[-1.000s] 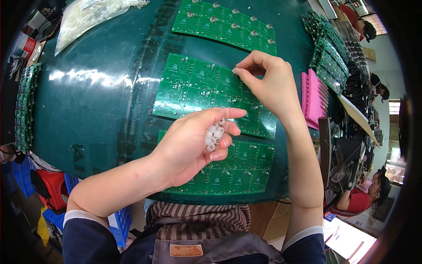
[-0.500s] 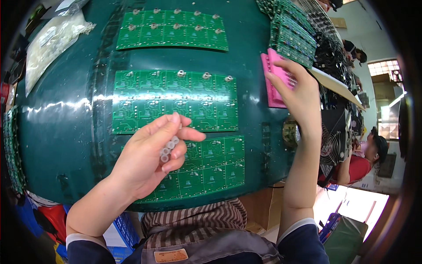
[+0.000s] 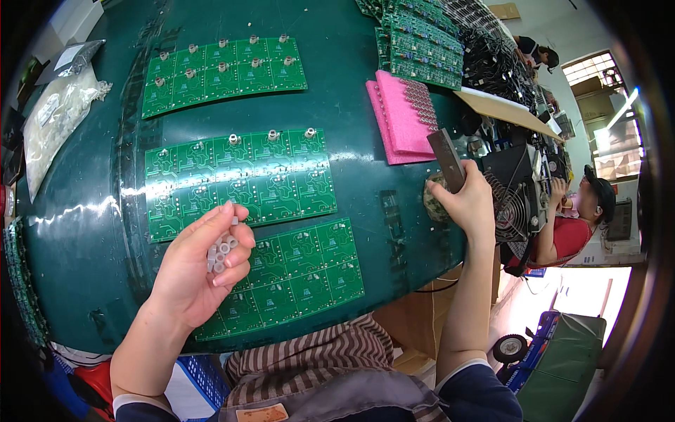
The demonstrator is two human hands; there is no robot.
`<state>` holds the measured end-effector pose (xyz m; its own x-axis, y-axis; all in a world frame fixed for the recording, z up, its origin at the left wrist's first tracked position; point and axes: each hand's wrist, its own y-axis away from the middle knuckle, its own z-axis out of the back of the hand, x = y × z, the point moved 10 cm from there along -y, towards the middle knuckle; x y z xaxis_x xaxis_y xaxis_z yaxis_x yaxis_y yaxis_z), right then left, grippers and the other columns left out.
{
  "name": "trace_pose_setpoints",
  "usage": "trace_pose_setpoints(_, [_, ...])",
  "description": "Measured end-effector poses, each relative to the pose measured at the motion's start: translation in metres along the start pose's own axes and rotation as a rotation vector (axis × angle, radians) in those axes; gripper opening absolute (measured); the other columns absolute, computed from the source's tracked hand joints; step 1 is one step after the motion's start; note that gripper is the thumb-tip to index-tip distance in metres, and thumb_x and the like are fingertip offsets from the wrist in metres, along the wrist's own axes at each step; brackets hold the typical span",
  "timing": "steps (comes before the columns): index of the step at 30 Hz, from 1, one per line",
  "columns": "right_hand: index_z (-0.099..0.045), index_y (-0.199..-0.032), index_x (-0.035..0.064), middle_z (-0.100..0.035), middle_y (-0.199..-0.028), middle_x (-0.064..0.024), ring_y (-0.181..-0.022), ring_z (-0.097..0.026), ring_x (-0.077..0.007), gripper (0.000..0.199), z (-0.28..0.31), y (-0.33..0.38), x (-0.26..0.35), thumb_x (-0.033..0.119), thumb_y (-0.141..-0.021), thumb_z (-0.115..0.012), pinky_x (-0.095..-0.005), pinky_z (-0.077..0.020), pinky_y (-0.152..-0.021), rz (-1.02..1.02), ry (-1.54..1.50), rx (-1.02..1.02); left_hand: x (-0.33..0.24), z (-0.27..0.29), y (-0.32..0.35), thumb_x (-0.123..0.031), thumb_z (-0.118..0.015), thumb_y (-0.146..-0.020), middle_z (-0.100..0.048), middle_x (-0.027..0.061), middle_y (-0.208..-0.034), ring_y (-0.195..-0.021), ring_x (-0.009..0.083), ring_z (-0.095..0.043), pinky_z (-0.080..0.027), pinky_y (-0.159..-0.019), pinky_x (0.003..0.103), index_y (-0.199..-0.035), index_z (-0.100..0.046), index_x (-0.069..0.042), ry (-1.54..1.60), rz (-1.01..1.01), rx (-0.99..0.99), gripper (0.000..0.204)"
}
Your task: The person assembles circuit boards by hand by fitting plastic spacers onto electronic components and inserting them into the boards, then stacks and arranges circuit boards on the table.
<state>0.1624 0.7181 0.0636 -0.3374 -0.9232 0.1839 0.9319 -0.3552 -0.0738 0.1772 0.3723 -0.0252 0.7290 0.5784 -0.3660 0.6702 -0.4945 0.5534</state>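
My left hand (image 3: 200,264) is closed around several small translucent plastic spacers (image 3: 220,256), with one more (image 3: 235,221) pinched between thumb and fingertip. Beneath it are the middle green circuit board (image 3: 242,176), with three metal connectors standing along its far edge, and the nearest board (image 3: 306,271), partly covered by the hand. My right hand (image 3: 467,200) grips a dark brown rectangular block (image 3: 446,156) between thumb and fingers. Beside the thumb is a rounded, mottled object (image 3: 435,202), partly hidden. A pink foam pad (image 3: 394,119) with rows of small metal parts lies just beyond.
The far circuit board (image 3: 225,74) carries two rows of metal connectors. At far left lies a plastic bag of pale parts (image 3: 63,123). Stacked boards (image 3: 422,49) and dark cables (image 3: 503,70) fill the far right. A fan (image 3: 508,211) stands by my right wrist; a co-worker (image 3: 569,225) sits beyond.
My right hand has left the pink foam, come nearer and taken hold of the dark block. My left hand keeps the spacers over the boards. The whole view has shifted.
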Motion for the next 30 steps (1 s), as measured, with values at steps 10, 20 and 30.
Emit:
trace_pose_setpoints(10, [-0.039,-0.127,-0.0029,-0.058,-0.108,-0.0233,-0.105,-0.052,-0.0380,0.090,0.015,-0.014,0.045,0.047,-0.061,-0.075,-0.0476,-0.0348,-0.094,0.161,0.165,-0.197,0.002,0.000,0.002,-0.018,-0.045,-0.094,-0.057,0.0057,-0.072,-0.055,0.0078,-0.042,-0.028,-0.038,0.019,-0.096,-0.051,-0.003,0.023,0.024,-0.011,0.017])
trace_pose_setpoints(20, [-0.025,-0.134,-0.0056,-0.057,-0.115,-0.0236,-0.108,-0.056,-0.0334,0.122,-0.048,-0.103,0.064,0.067,-0.049,-0.073,-0.0457,-0.0350,-0.098,-0.026,0.215,0.283,0.003,-0.002,0.000,-0.017,-0.045,-0.093,-0.056,0.0072,-0.073,-0.056,0.0088,-0.043,-0.029,-0.040,0.019,-0.094,-0.050,-0.003,0.069,0.037,0.019,0.015])
trace_pose_setpoints(30, [-0.041,-0.125,-0.0025,-0.062,-0.104,-0.0194,-0.095,-0.063,-0.0300,0.112,-0.038,-0.063,0.107,0.080,-0.052,-0.060,-0.0534,-0.0230,-0.100,0.160,0.616,0.337,0.002,-0.003,0.002,-0.018,-0.044,-0.093,-0.056,0.0072,-0.074,-0.056,0.0090,-0.043,-0.029,-0.040,0.019,-0.094,-0.049,-0.004,0.071,0.037,0.048,0.015])
